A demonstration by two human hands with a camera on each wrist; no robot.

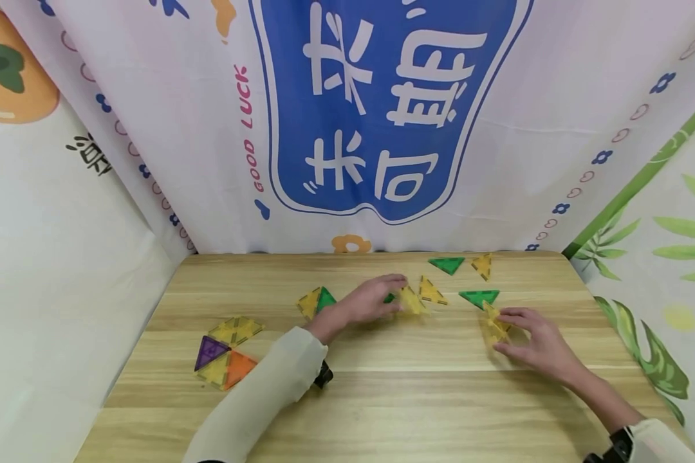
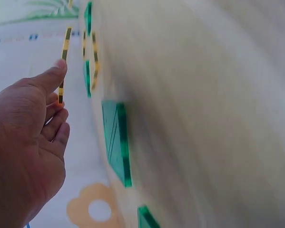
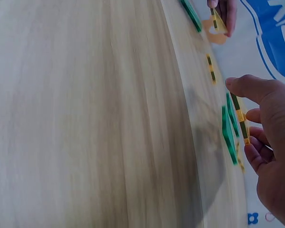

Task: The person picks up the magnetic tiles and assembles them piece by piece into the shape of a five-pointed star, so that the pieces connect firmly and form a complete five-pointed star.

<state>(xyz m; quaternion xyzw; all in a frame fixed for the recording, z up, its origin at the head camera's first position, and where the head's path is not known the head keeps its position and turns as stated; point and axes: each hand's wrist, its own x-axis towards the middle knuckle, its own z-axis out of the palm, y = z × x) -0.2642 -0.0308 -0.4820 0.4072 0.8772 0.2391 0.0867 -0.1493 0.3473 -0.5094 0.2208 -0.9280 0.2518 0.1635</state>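
My left hand (image 1: pixel 370 301) pinches a yellow triangular magnetic tile (image 1: pixel 412 301) between thumb and fingers, raised off the wooden table. A green triangular tile (image 2: pixel 114 142) lies on the table below that hand, mostly hidden behind it in the head view. To the right, my right hand (image 1: pixel 535 341) holds another yellow triangular tile (image 3: pixel 240 116) by its edges, tilted above the table. Just beyond it lies a green triangle (image 1: pixel 478 298). One yellow triangle (image 1: pixel 432 291) rests flat between the two hands.
Farther back lie a green triangle (image 1: pixel 446 265) and a yellow triangle (image 1: pixel 483 265). Left of my left hand, a yellow tile (image 1: pixel 309 302) adjoins a green one (image 1: pixel 325 300). At the table's left, yellow tiles (image 1: pixel 237 330) join purple (image 1: pixel 211 352) and orange (image 1: pixel 240 368) ones. A printed curtain (image 1: pixel 486 193) hangs behind.
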